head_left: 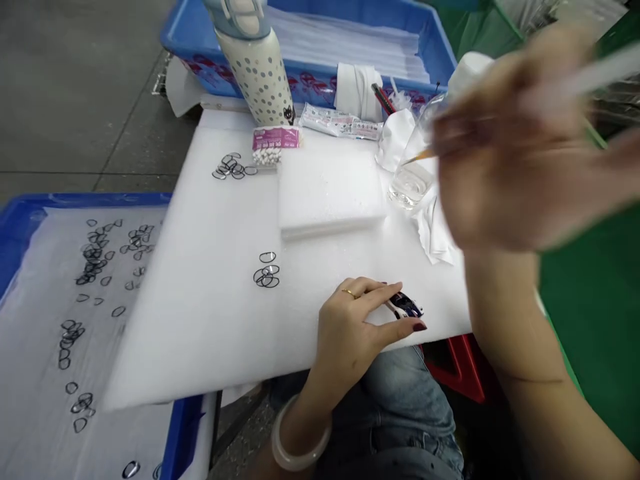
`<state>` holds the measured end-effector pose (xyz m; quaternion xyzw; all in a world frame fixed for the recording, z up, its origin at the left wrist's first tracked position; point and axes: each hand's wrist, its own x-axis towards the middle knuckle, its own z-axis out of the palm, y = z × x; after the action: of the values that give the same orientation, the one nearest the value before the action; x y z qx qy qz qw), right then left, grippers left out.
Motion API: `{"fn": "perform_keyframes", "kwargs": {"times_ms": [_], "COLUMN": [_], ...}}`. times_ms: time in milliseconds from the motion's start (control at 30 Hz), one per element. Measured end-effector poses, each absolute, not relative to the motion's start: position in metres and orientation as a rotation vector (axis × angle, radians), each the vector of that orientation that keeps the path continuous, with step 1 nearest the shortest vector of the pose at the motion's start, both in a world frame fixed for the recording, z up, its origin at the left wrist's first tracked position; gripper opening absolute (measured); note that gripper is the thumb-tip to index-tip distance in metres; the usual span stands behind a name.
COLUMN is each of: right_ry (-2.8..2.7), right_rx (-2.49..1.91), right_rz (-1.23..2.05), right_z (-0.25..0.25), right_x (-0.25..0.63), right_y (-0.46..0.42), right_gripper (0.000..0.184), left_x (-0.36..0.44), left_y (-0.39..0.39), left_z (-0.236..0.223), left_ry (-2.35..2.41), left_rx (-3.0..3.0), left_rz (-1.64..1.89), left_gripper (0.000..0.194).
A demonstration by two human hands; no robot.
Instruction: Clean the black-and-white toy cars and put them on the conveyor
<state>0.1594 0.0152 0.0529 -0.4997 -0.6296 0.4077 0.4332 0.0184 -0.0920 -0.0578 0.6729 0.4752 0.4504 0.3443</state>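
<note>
My left hand (355, 323) rests on the white foam sheet, its thumb and fingers closed around a small dark blue and white toy car body (406, 305). The fingers cover part of the toy. Raised at the right and smeared by motion, my right hand (515, 147) grips a thin brush (423, 156) with a tan pointed tip and a pale handle. That tip appears in front of a clear bottle (413, 180) with liquid in its bottom. Crumpled white tissue (434, 230) lies below the bottle.
A white foam block (330, 190) sits mid-table. Near it are black rings (267, 270), a cotton swab pack (275, 143) and a dotted drink bottle (260, 77). A blue bin (307, 67) stands behind; a blue-edged tray (183, 427) of rings is at left.
</note>
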Motion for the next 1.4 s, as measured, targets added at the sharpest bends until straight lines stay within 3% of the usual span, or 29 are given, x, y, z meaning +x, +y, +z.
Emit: {"fn": "perform_keyframes", "kwargs": {"times_ms": [67,167,267,400,500,700,800,1000,1200,1400], "right_ry": [-1.527,-1.585,-1.611,-1.74,-1.74,-1.659,-1.54,-1.514,-1.515,-1.382], "right_rx": [-0.843,-0.946,-1.123,-1.99,-2.556,-2.165,-1.904,-1.672,-1.533,-1.202], "right_rz": [1.05,1.101,0.731,0.057,-0.019,-0.322,-0.463,0.018,-0.051,1.04], "right_z": [0.034,0.018,0.02,0.013,-0.007,-0.018,-0.014,-0.038,-0.032,-0.014], "right_x": [0.137,0.134,0.177,0.272,0.329,0.357,0.344,0.325,0.3,0.221], "right_y": [0.036,0.041,0.014,-0.03,-0.058,-0.078,-0.059,0.005,-0.027,-0.094], "right_gripper": [0.045,0.041,0.033,0.036,0.049,0.021,0.017,0.014,0.018,0.022], "left_x": [0.017,0.015,0.014,0.014,0.015,0.015,0.014,0.014,0.015,0.014], "left_y": [-0.092,-0.092,-0.094,-0.096,-0.097,-0.097,-0.097,-0.097,-0.097,-0.097], "left_z": [-0.057,-0.055,-0.056,-0.058,-0.06,-0.064,-0.065,-0.064,-0.064,-0.06], "left_ry": [1.234,1.245,1.237,1.224,1.215,1.178,1.171,1.19,1.193,1.215], "left_rx": [1.765,1.799,1.839,1.859,1.865,1.903,1.926,1.93,1.926,1.908], "left_rz": [1.153,1.11,1.102,1.119,1.121,1.169,1.161,1.136,1.148,1.128], "left_gripper": [0.041,0.04,0.041,0.042,0.042,0.045,0.047,0.046,0.043,0.043]}}
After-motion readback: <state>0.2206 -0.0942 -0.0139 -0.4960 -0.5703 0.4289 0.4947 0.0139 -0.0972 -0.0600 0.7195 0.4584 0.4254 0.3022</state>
